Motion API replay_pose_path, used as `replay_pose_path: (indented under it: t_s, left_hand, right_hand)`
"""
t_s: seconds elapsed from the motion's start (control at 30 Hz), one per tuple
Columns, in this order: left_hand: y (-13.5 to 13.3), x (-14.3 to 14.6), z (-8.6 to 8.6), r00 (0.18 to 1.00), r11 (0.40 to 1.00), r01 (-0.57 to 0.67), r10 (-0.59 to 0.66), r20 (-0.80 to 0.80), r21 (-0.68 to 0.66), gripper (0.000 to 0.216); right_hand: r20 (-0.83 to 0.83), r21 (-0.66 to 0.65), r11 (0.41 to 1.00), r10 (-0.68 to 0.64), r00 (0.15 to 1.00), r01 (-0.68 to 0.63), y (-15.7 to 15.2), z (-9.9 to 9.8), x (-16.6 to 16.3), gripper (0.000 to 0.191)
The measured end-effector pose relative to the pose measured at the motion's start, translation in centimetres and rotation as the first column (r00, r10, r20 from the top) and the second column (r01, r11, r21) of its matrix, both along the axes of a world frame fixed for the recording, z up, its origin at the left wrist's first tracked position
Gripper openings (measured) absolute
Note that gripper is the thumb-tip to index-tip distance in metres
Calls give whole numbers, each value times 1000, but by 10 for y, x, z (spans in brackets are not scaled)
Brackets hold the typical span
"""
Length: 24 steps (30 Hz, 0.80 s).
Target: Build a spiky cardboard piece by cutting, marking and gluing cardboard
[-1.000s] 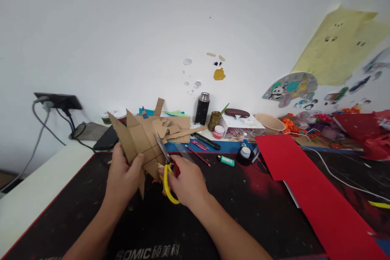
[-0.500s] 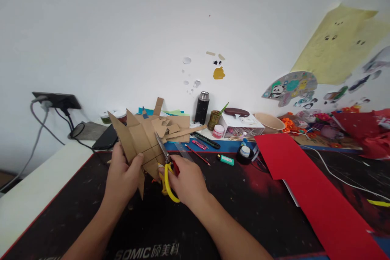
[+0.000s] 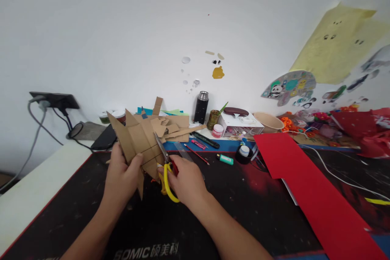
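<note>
My left hand [image 3: 124, 172] grips a piece of brown cardboard [image 3: 134, 140] with pointed, cut edges and dark lines drawn across it; the thumb presses on its face. In my right hand [image 3: 186, 176] are scissors [image 3: 168, 180] with yellow handles, fingers wrapped round them. Their blades reach up along the right edge of the cardboard; whether they bite into it I cannot tell. Behind the held piece lie cardboard scraps [image 3: 175, 124] in a loose heap. Something yellow and orange shows below the cardboard, partly hidden by the scissors.
A black thermos [image 3: 201, 107], a pencil cup [image 3: 214, 119] and a white box [image 3: 240, 122] stand along the wall. A red pencil [image 3: 196, 153], a utility knife [image 3: 207, 140] and a green eraser [image 3: 225, 159] lie nearer. Red card [image 3: 307, 183] covers the right side. A phone [image 3: 106, 138] lies left.
Hardly anything differs. The view has shifted very slightly; both hands, the cardboard and the scissors keep almost the same positions.
</note>
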<state>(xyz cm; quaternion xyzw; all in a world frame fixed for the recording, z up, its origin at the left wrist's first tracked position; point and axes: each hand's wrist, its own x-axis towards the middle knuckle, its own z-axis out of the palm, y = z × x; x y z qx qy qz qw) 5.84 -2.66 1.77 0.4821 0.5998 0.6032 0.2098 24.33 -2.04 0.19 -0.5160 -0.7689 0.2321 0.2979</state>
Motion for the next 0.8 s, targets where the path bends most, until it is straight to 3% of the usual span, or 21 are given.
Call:
replay_pose_path:
  t_s: [0.8]
  left_hand:
    - [-2, 5, 6, 1000, 999, 3, -2, 17, -35, 43]
  right_hand:
    - [75, -2, 1000, -3, 997, 3, 0, 0, 0, 30]
